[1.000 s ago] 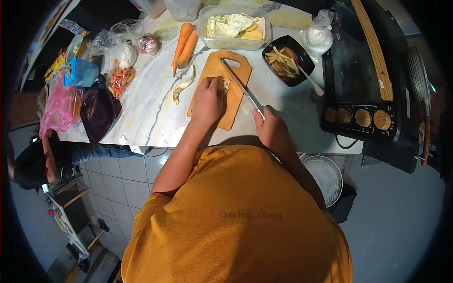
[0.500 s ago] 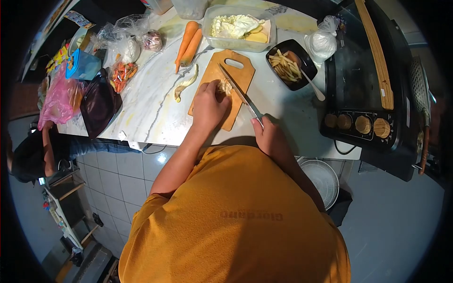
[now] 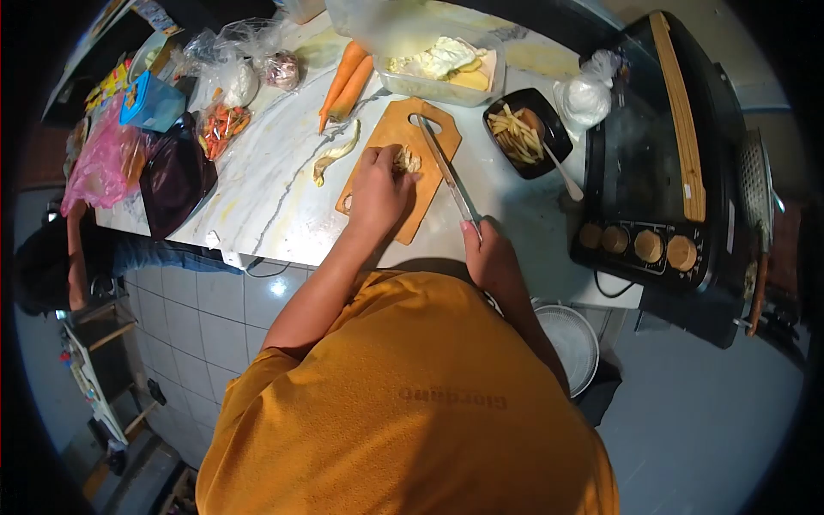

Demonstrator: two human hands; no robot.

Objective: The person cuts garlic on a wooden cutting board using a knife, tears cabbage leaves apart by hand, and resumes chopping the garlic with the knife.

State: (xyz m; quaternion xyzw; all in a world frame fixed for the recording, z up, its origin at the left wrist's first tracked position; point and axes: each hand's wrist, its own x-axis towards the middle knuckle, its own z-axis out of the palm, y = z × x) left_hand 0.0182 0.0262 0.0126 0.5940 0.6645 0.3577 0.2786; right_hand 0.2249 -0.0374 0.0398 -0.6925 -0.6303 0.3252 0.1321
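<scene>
On the wooden cutting board [image 3: 416, 202] lies a small heap of pale chopped food [image 3: 407, 160]. My left hand [image 3: 378, 187] presses on that food with its fingers curled, hiding part of it. The handle of a long knife [image 3: 446, 172] is in my right hand [image 3: 486, 249], by the board's lower right edge. Its blade slants up over the board, its tip at the board's handle hole. A pale curved peel-like piece [image 3: 336, 154] rests on the marble counter [image 3: 283, 184] left of the board.
Behind the board are carrots [image 3: 348, 86] and a plastic container [image 3: 446, 73] with pale leaves. A black bowl [image 3: 549, 124] with cut strips and a spoon sits right, beside a black oven [image 3: 652, 154]. Bagged vegetables [image 3: 225, 129] lie left; another person's arm [image 3: 77, 257] shows at far left.
The camera view has shifted and tilted slightly. The knife tip has moved to the board's hole, and the blade stands a little farther from my left hand. A pale blur now covers the container's upper edge.
</scene>
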